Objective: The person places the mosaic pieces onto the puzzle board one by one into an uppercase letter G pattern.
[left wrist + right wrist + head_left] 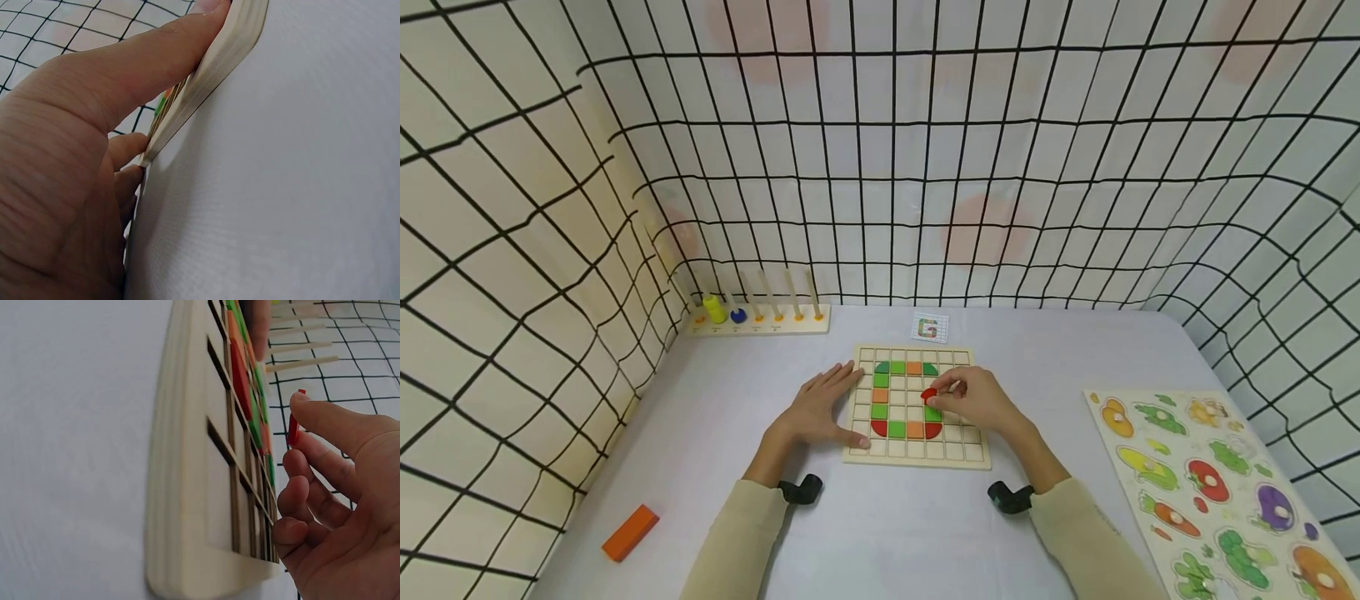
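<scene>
A wooden grid board (pixel 958 454) lies on the white table. Green, orange and red tiles fill some of its cells, with rounded red tiles (pixel 880 428) at the lower corners of the pattern. Thumb and fingers of my right hand (pixel 977 398) pinch a red tile (pixel 293 430) just over the pattern's right side, above a green tile (pixel 932 414). My left hand (pixel 818 410) rests at the board's left side, fingers spread; in the left wrist view its thumb lies along the board edge (pixel 212 75). Behind the board lies a small pattern card (pixel 931 327).
At the back left stands a peg rack (pixel 760 323) with yellow and blue pieces on it. An orange block (pixel 630 533) lies at front left. A vegetable puzzle board (pixel 1213 500) covers the right side. Black-grid netting (pixel 895 167) walls the table's back and sides.
</scene>
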### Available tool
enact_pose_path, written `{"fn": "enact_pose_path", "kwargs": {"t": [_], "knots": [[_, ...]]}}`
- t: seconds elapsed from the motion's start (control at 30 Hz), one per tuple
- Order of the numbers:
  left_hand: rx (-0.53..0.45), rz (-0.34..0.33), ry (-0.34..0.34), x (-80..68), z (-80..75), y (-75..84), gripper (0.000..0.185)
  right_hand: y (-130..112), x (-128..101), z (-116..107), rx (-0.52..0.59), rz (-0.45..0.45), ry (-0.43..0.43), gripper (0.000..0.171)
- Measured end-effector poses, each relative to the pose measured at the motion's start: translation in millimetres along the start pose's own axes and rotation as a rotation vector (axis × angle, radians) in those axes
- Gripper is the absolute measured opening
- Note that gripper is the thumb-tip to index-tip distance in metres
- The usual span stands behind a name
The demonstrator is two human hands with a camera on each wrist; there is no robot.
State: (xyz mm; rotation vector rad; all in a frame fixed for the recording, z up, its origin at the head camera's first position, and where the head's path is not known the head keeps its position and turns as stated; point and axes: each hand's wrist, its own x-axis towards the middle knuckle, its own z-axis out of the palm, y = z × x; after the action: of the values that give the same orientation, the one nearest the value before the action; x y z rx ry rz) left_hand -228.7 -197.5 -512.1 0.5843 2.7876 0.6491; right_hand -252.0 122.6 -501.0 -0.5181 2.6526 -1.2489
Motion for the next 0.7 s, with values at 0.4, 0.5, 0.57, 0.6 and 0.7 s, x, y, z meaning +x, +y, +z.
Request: {"fn": "enact_pose_path", "kwargs": {"t": [0.4, 0.5, 0.57, 0.6, 0.7], "knots": [[-0.013, 0.007, 0.011, 1.0, -0.8, 2.6, 0.122, -7, 12, 14, -0.051, 0.011, -0.005, 0.028], [-0.007, 0.001, 0.005, 1.4, -0.7, 2.2, 0.122, -9, 13, 16, -0.054, 0.012, -0.007, 0.027], [-0.002, -0.002, 0.002, 1.6, -0.7, 2.0, 0.123, -9, 13, 17, -0.057, 0.015, -0.008, 0.027], [-0.003, 0.001, 0.003, 1.8, -0.6, 1.7, 0.123, -9, 14, 18, -0.060, 0.020, -0.007, 0.026], [-0.002, 0.007, 0.002, 1.5, -0.3, 1.2, 0.123, -8, 13, 20, -0.070, 0.036, -0.010, 0.026]]}}
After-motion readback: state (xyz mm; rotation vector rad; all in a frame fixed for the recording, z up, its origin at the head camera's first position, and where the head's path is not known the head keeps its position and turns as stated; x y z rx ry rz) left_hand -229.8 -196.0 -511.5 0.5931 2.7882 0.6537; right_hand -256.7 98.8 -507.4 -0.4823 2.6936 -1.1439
